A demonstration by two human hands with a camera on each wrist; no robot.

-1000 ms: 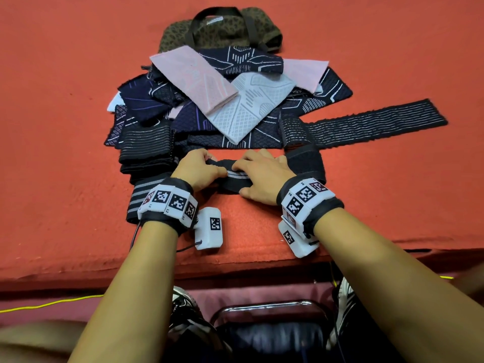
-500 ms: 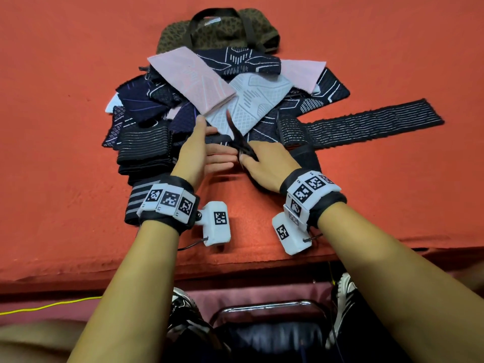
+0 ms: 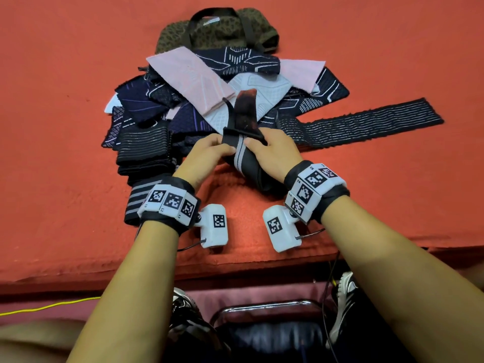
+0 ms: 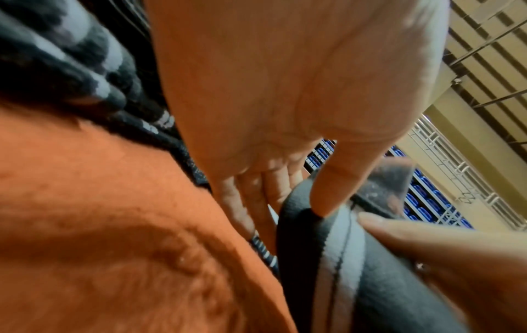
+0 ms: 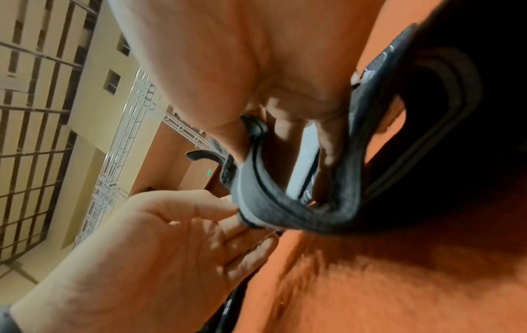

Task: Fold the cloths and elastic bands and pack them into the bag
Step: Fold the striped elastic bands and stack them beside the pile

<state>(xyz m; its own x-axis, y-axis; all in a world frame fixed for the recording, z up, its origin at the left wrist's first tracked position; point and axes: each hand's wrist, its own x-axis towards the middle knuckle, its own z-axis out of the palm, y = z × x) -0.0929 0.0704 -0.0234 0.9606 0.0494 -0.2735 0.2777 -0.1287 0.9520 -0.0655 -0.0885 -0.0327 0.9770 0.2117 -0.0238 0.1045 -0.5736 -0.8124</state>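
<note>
We held one dark elastic band with a pale grey stripe point(image 3: 242, 155) off the orange table cover point(image 3: 65, 179), just in front of the heap of cloths point(image 3: 199, 82), both of us working the same strap. Our left hand point(image 3: 207, 155) pinched the band's edge between thumb and curled fingers, and our right hand point(image 3: 275, 155) gripped it from the other side with the thumb on top; in the right wrist view the band bent round into a loop with two of that hand's fingers point(image 5: 328, 144) inside it. One free end point(image 3: 245, 108) stood up above our hands. We judged the step to be folding this band over on itself, and to do it well we needed to lay the free end down along the stripe, keep both long edges lined up, and press the fold flat before letting go, since elastic of this kind would likely spring open. The finished fold belonged with the folded striped bands point(image 3: 144, 145) at our left until packing. The bag point(image 3: 217, 32) lay at the far side of the pile. A small white tag point(image 3: 211, 21) sat between its handles; any print on it was too small for us to read. The wrist bands point(image 3: 170, 203) carried only square black-and-white marker codes, with no legible words.
</note>
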